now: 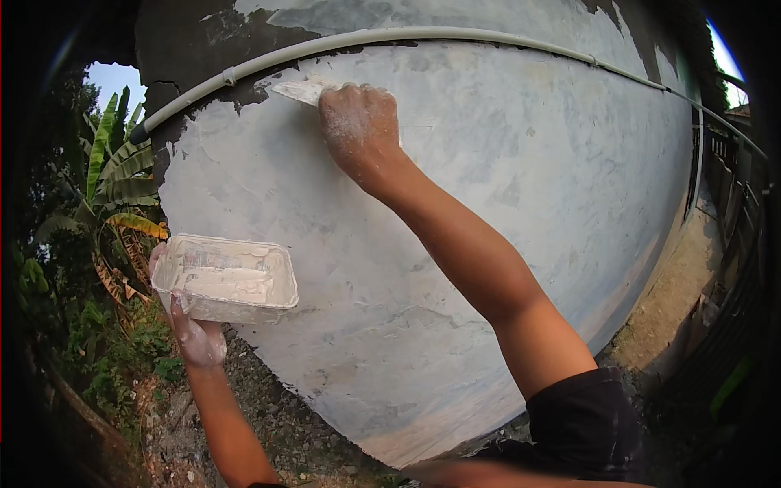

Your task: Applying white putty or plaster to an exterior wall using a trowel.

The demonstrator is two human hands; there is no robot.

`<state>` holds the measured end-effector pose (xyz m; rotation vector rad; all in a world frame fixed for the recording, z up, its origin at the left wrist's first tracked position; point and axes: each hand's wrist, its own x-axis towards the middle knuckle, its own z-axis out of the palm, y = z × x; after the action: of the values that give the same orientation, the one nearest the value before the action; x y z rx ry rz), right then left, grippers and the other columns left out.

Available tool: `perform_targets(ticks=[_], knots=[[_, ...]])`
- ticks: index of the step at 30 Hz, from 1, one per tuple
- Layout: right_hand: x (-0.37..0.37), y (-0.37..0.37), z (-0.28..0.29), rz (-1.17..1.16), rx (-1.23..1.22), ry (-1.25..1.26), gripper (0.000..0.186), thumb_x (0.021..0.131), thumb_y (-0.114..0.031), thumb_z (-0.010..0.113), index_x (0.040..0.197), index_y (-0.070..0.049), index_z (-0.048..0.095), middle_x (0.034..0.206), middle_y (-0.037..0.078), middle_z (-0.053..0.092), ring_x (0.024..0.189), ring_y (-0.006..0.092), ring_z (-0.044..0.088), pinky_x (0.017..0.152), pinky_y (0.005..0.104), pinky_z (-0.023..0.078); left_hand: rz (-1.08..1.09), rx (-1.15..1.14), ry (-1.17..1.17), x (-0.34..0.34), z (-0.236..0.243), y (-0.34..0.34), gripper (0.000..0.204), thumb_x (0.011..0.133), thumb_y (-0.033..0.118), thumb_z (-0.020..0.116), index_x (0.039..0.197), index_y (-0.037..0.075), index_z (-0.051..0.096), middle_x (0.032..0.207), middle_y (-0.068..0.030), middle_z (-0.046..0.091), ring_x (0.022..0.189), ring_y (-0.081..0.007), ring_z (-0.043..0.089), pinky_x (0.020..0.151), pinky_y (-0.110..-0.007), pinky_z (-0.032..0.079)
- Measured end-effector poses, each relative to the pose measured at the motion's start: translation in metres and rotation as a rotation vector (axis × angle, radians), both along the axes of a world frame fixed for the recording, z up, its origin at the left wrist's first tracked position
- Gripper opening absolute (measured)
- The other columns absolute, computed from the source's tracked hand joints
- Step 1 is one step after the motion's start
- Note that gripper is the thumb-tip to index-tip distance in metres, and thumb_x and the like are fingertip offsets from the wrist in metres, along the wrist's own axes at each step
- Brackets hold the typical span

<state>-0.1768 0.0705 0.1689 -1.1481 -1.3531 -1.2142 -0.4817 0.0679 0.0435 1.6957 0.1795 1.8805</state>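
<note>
My right hand (360, 130) grips a putty knife (294, 91) caked with white paste, its blade at the plastered wall (504, 211) just below a white pipe. White powder coats the knuckles. My left hand (197, 337) holds a rectangular plastic tub (277, 285) from its left side, fingers around the wall of the tub. Inside the tub is creamy white paste. The tub is held out in front of the wall's lower left part.
The white pipe (407, 34) curves along the upper wall. Banana plants (106, 171) and undergrowth border the wall on the left, with rubble ground (268, 415) below. A narrow path (651, 309) and a dark fence (724, 163) run on the right.
</note>
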Motion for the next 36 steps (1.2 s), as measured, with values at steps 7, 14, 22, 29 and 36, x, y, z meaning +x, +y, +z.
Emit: perform_targets(ticks=[7,14,22,29,36], knots=[[-0.003,-0.032,-0.016,0.124,-0.282,-0.041,0.010,0.086,-0.010,0.059,0.090,-0.006,0.067,0.074,0.016,0.067,0.068,0.0334,0.067,0.060,0.0456,0.052,-0.040,0.105,0.017,0.016,-0.008,-0.002,0.081,0.091,0.055,0.055,0.153,0.015,0.022,0.154,-0.0091,0.031,0.141,-0.0292,0.032,0.115,-0.046,0.030],[0.186,-0.047,-0.013,-0.239,-0.030,0.559,0.018,0.092,-0.019,0.056,0.103,-0.016,0.070,0.081,0.016,0.069,0.078,0.0371,0.069,0.070,0.0472,0.054,-0.040,-0.033,-0.094,0.013,-0.019,0.000,0.083,0.085,0.051,0.062,0.150,0.016,0.023,0.148,-0.0100,0.034,0.137,-0.0299,0.035,0.113,-0.047,0.030],[0.264,-0.030,0.006,-0.302,0.079,0.593,0.023,0.083,-0.013,0.059,0.100,-0.015,0.074,0.087,0.018,0.070,0.084,0.0376,0.069,0.078,0.0452,0.055,-0.124,-0.002,-0.019,-0.006,-0.029,0.022,0.074,0.094,0.049,0.054,0.153,0.015,0.024,0.153,-0.0098,0.033,0.139,-0.0288,0.033,0.115,-0.046,0.028],[0.195,-0.007,0.005,-0.285,0.113,0.283,0.020,0.072,-0.008,0.062,0.089,-0.010,0.072,0.076,0.014,0.068,0.078,0.0344,0.066,0.070,0.0458,0.052,-0.188,-0.038,-0.072,0.061,0.002,0.017,0.069,0.091,0.044,0.058,0.147,0.016,0.029,0.142,-0.0080,0.040,0.133,-0.0261,0.039,0.111,-0.043,0.032],[0.090,-0.030,0.008,-0.097,-0.303,0.009,0.014,0.083,-0.008,0.059,0.086,-0.011,0.072,0.080,0.012,0.069,0.089,0.0279,0.067,0.078,0.0409,0.052,-0.307,0.039,-0.019,0.123,0.037,0.007,0.068,0.095,0.049,0.051,0.150,0.016,0.028,0.147,-0.0091,0.037,0.136,-0.0277,0.036,0.113,-0.043,0.030]])
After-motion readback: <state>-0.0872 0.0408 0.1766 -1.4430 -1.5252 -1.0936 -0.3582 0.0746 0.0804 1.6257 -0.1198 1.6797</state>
